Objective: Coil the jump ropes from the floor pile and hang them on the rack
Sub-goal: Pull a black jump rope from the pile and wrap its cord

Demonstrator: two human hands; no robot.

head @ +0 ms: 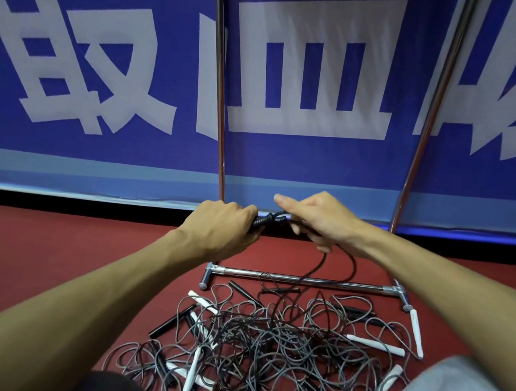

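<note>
Left grip (222, 223), right grip (320, 222) round rope (271, 219)

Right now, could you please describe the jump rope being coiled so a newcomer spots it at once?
Find the chrome rack against the blue banner. Before it, the left hand and right hand hold a black jump rope. Unlike the floor pile, it alone is lifted.

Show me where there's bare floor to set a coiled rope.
Bare red floor lies left of the chrome rack base bar and between that bar and the blue banner. Crowded: the tangled pile of grey and black jump ropes before the bar.
</note>
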